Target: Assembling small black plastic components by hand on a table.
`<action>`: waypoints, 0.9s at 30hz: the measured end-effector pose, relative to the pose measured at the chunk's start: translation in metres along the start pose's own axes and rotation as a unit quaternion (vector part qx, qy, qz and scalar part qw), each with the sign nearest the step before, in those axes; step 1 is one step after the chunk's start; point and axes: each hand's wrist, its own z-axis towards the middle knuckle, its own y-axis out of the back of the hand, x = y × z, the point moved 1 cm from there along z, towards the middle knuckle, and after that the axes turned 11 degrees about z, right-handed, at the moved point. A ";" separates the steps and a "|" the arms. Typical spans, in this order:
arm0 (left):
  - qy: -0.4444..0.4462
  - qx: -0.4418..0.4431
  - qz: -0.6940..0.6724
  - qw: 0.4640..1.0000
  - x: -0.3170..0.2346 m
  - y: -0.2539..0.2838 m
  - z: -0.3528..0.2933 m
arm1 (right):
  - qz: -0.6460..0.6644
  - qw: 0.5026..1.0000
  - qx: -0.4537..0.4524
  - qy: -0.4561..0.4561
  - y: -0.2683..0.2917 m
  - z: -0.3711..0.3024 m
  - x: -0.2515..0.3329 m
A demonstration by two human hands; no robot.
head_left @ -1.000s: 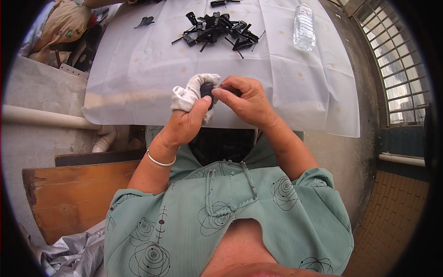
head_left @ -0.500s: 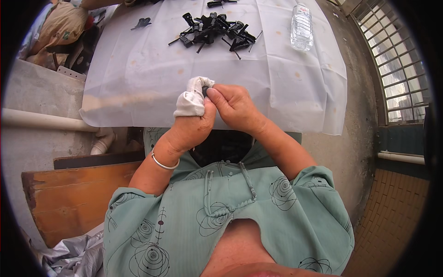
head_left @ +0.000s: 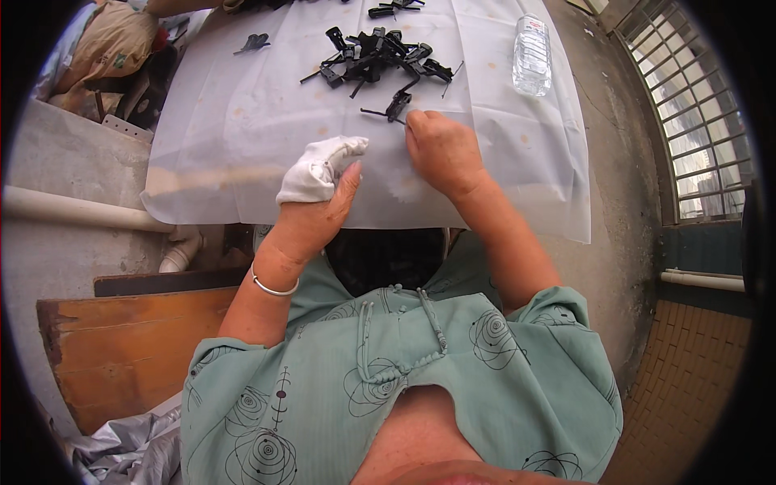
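Observation:
My right hand (head_left: 444, 155) is closed over the table, thumb and finger pinching the thin end of a small black plastic part (head_left: 397, 106) with narrow stems. That part is just in front of a heap of similar black plastic parts (head_left: 376, 55). White cloth (head_left: 319, 171) covers the fingers of my left hand (head_left: 330, 202), while its thumb is bare. Those covered fingers curve forward with the thumb apart from them, and nothing shows between them. A silver bangle (head_left: 275, 284) circles my left wrist.
A translucent white sheet (head_left: 242, 153) covers the table. A clear bottle (head_left: 531, 56) stands or lies at the far right. One black part (head_left: 254, 43) lies alone at left; a few others (head_left: 394, 8) are at the far edge. A wooden board (head_left: 145, 339) leans at lower left.
My hands were together over the near table edge and have separated. The right hand has moved forward to the heap, with a black part at its fingertips; the left has shifted slightly left.

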 end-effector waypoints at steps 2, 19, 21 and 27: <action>-0.066 -0.038 0.054 0.996 0.007 0.000 0.006 | 0.021 0.999 0.009 0.031 0.005 -0.015 0.017; 0.118 0.101 -0.259 0.953 -0.007 -0.007 0.007 | 0.535 0.831 -0.002 -0.155 0.002 -0.015 0.042; 0.124 0.089 -0.212 0.965 -0.018 -0.003 0.005 | 0.515 0.849 0.011 -0.114 0.014 -0.016 0.038; 0.117 0.037 -0.121 0.985 -0.018 -0.011 -0.001 | 0.426 0.904 0.031 -0.035 0.011 -0.021 0.046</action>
